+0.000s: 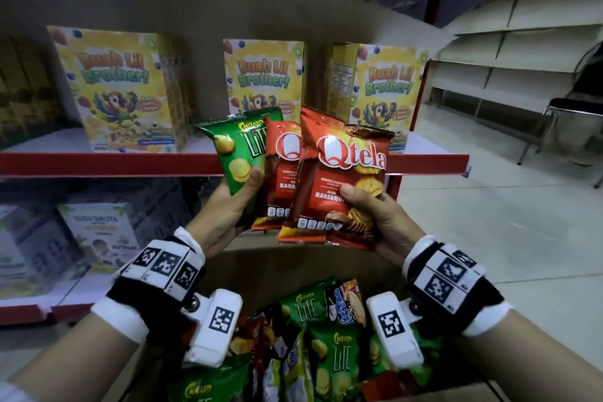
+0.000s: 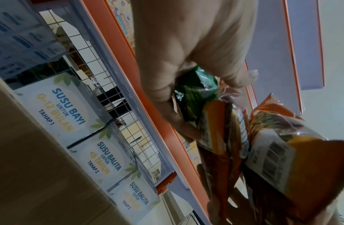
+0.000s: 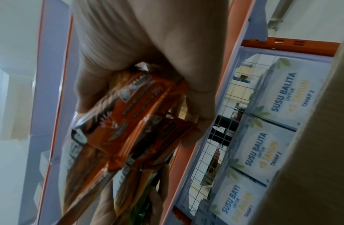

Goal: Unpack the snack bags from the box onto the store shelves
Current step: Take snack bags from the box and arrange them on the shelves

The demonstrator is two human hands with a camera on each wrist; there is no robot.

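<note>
A person stands at a store shelf, both hands raised over an open brown cardboard box (image 1: 267,266) that sits low in front of them, packed with green, red and blue snack bags (image 1: 329,359).

The left hand (image 1: 225,206) grips a shiny green Chitato Lite chip bag (image 1: 239,143), thumb pressed on its front and fingers curled behind; a red-orange Qtela barbecue bag (image 1: 280,173) fans out beside it, overlapping the green one, seemingly in the same hand. The left wrist view shows the fingers (image 2: 167,97) wrapped round the green foil.

The right hand (image 1: 381,219) clamps a second red-orange Qtela barbecue bag (image 1: 346,179), thumb on the front near the bottom, fingers behind (the right wrist view shows them curled round the orange packet's lower end). This bag overlaps the front of the other red one.

All three bags are held upright in the air, in front of the red front edge of the middle shelf (image 1: 98,163). On that shelf stand three yellow cereal cartons printed with a parrot (image 1: 127,91). The shelf below holds pale blue-white baby milk boxes (image 1: 101,232). Off to the right stands a run of cream shelving (image 1: 522,52).
</note>
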